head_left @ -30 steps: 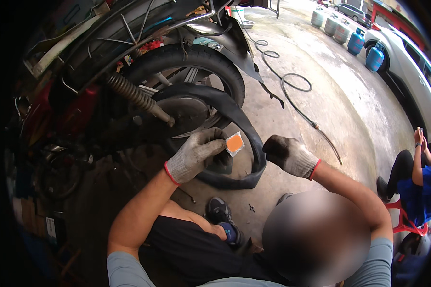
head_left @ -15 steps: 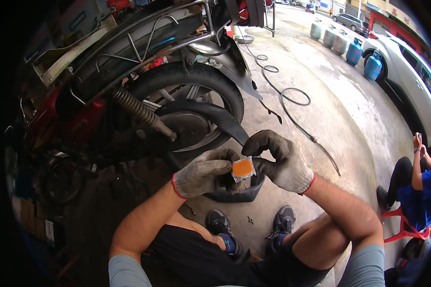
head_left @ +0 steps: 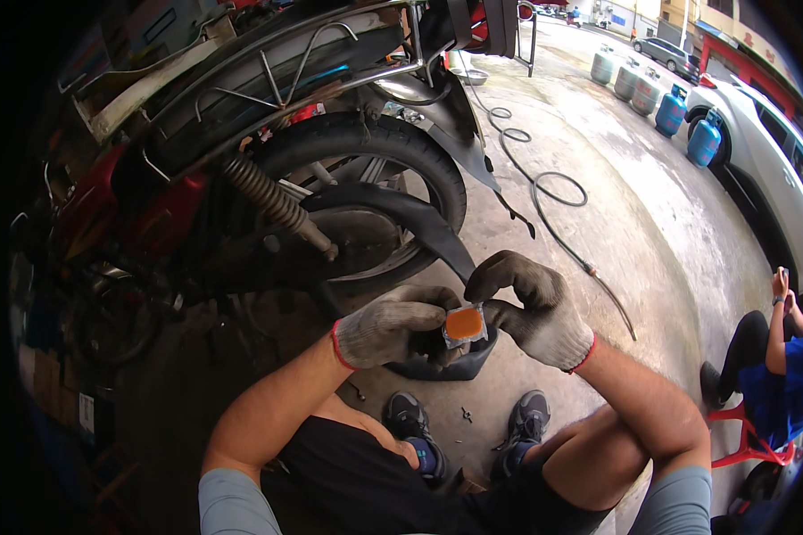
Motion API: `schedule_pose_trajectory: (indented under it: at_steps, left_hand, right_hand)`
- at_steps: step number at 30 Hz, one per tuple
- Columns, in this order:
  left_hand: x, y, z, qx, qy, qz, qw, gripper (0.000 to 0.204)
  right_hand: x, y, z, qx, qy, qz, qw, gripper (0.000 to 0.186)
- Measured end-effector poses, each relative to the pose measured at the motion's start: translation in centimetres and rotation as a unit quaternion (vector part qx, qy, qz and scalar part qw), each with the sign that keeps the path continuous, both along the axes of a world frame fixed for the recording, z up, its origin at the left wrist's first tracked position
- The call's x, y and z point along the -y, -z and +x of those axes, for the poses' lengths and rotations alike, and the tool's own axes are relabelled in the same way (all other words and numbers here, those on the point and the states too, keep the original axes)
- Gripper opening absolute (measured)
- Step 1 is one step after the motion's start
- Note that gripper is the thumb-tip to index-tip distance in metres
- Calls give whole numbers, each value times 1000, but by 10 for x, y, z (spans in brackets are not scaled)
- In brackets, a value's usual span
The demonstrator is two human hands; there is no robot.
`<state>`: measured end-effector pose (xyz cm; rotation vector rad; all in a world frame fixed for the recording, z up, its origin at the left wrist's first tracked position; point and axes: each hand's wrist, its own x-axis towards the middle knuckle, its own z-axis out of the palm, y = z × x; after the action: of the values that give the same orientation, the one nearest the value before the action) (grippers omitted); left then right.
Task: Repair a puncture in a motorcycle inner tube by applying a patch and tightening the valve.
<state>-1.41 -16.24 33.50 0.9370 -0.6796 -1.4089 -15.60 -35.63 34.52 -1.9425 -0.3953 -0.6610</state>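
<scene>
Both my hands wear grey work gloves with red cuffs and meet in front of me. My left hand (head_left: 393, 325) is closed, its thumb and fingers on the left edge of a small orange tyre patch (head_left: 463, 324) with a silvery foil border. My right hand (head_left: 540, 308) has its fingers bent in a pinch at the patch's upper right edge. Just below the patch hangs a black inner tube (head_left: 451, 366), which runs up towards the motorcycle's rear wheel (head_left: 451, 174). Whether my left fingers also touch the tube is hidden.
The motorcycle (head_left: 187, 192) fills the upper left. A black hose (head_left: 544, 209) coils over the concrete floor. Gas cylinders (head_left: 672, 111) stand beside a white car (head_left: 767, 143). At the right, a person in blue (head_left: 781, 374) sits on a red stool (head_left: 740, 437). Small metal parts (head_left: 467, 414) lie between my shoes.
The view has shifted slightly, so the scene sits a little further right and lower. Both hands stay at the patch, which has tilted a little.
</scene>
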Motion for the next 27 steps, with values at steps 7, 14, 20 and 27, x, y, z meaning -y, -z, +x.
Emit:
schedule_pose_trajectory:
  at_steps: [7,14,20,27]
  left_hand:
    - [-1,6,5,-9,16,8,1000,40]
    - [-2,6,1,14,17,2,1000,38]
    - [8,6,-4,72,-13,4,997,32]
    - [15,58,27,188,-128,127,965,24]
  right_hand:
    - [-2,0,1,2,-10,3,1000,27]
    - [-6,0,1,14,-10,-2,1000,25]
    - [5,-6,-3,50,38,-97,993,21]
    - [32,-7,-12,50,133,-154,978,18]
